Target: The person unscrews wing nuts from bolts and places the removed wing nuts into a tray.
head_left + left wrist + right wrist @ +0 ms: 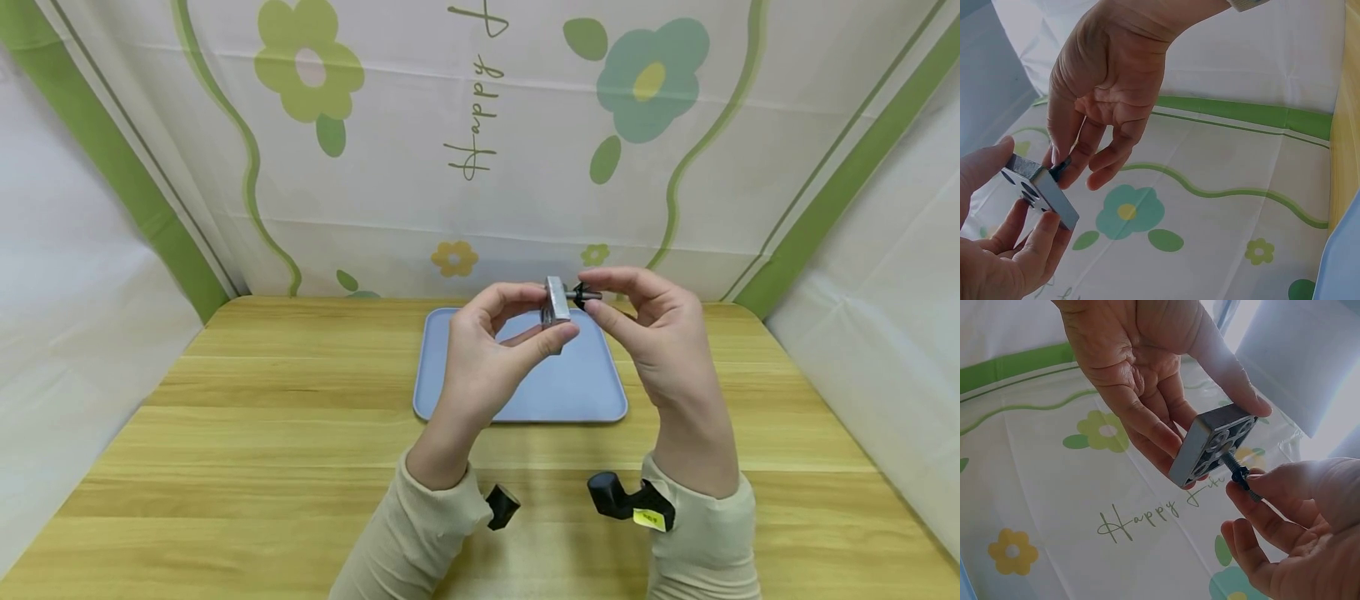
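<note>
My left hand [487,358] grips a square silver metal block [557,300] by its edges, thumb on one side and fingers on the other. Several round holes and recesses mark the block's faces [1213,444]. Out of its middle sticks a threaded bolt [1230,461], pointing toward my right hand [667,342]. Thumb and index finger of that hand pinch a small black wing-shaped nut [1240,477] on the bolt, a short way off the block; the bolt's end shows past it. Both hands are raised over the blue tray [517,408].
The tray lies at the back of a wooden table [262,433], near a flower-printed cloth backdrop [405,167]. White cloth walls stand at both sides. A black camera mount [611,496] sits on the right sleeve, and another mount [502,506] on the left.
</note>
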The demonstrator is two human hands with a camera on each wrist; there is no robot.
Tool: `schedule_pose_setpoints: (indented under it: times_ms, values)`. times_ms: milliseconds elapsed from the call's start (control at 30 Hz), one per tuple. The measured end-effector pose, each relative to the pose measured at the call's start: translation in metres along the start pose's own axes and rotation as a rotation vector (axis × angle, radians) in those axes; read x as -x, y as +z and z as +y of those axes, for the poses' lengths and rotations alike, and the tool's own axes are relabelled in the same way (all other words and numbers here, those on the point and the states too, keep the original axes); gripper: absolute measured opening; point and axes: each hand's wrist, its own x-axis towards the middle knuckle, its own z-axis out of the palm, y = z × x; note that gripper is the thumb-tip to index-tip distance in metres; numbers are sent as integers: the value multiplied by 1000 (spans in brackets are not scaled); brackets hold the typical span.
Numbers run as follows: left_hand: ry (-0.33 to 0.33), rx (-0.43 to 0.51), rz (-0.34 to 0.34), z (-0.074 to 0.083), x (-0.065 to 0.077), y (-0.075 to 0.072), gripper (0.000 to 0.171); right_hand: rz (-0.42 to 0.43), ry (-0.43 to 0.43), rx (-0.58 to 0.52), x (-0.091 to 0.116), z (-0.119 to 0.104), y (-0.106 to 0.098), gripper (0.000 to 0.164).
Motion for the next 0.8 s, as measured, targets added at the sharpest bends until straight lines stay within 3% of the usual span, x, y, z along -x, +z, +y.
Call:
schedule_pose_setpoints:
  times_ms: [233, 433, 567, 800]
  values:
    - [-2, 0, 0, 1, 0, 0, 34, 53, -16, -84, 0, 0, -1, 24]
    - [-5, -6, 4, 1, 0, 0, 34, 158, 98, -64, 0, -5, -1, 12]
    - [-4, -8, 3, 0, 0, 0, 34, 147, 155, -84, -1, -6, 0, 12]
    - [-3, -16, 4, 1, 0, 1, 35, 130, 180, -109, -1, -6, 2, 15]
